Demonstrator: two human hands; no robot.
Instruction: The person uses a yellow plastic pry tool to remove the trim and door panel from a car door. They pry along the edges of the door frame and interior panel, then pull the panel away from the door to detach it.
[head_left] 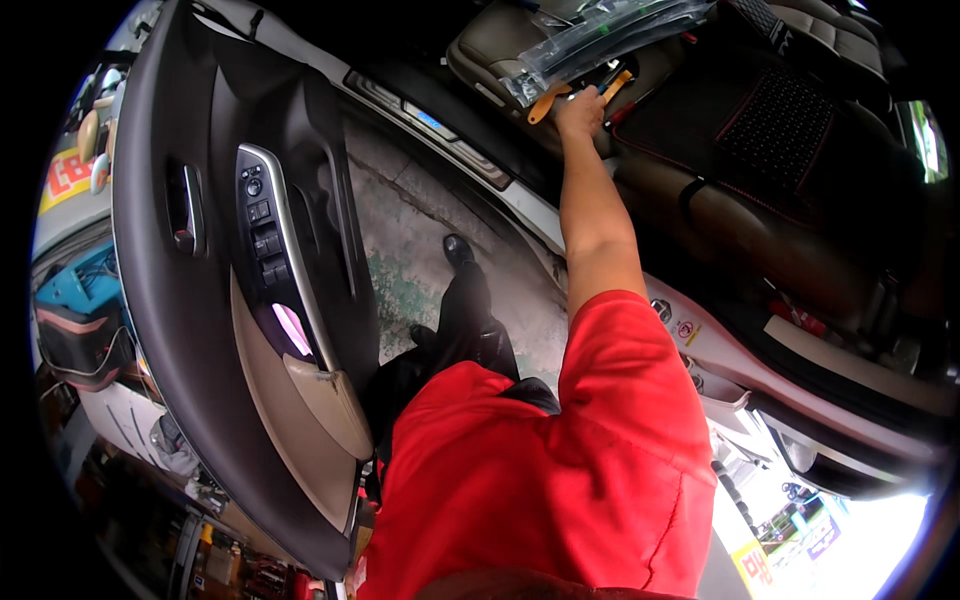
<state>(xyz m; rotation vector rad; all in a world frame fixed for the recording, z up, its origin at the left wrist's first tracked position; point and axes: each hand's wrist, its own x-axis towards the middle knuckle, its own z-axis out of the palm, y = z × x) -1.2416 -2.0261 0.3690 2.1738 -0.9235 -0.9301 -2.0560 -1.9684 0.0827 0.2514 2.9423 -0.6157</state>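
My right arm, in a red short sleeve, reaches forward into the car. At its end my right hand (581, 113) is closed at the edge of a seat, fingers curled and pointing away from me. An orange curved tool (545, 104) lies just left of the hand, and another orange piece (619, 83) shows just right of it. The fingers hide what they grip. Beyond the hand, clear plastic bags (605, 42) with dark strips inside lie on the seat. A red-handled thin tool (622, 114) rests to the right. My left hand is out of view.
An open car door (205, 330) with window switches (264, 240) stands at my left. The door sill (455, 140) runs across in front. A dark seat cover (770, 130) lies at right. A blue and black tool bag (85, 320) sits beyond the door.
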